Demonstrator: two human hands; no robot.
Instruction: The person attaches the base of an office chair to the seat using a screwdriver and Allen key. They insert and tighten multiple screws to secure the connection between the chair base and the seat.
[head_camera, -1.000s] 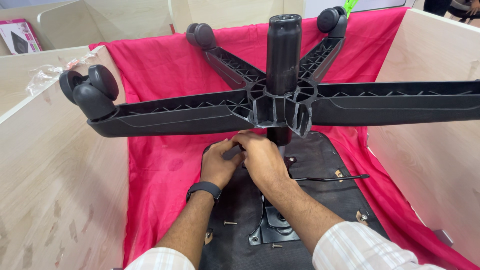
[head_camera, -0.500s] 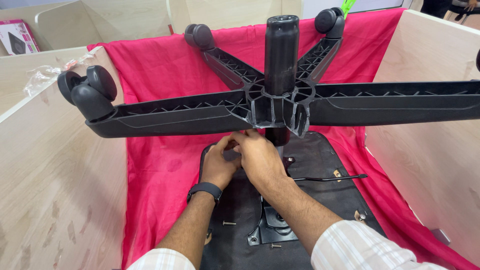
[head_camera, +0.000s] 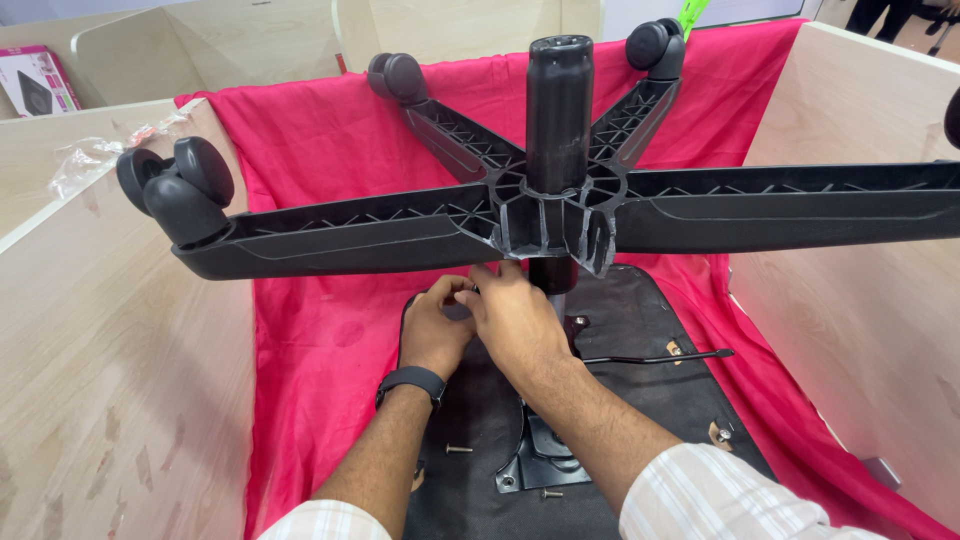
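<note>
While both hands (head_camera: 480, 320) meet | under chair base (head_camera: 560, 215) | over seat underside (head_camera: 640, 320)

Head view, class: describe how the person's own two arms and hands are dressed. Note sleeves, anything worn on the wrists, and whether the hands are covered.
Both hands are bare, with no gloves. The left hand has a black band, like a watch or fitness tracker, around its wrist. The right hand has nothing on its wrist. Both arms have pale sleeves with thin stripes, pushed up towards the elbows: left sleeve, right sleeve. No rings are visible.
</note>
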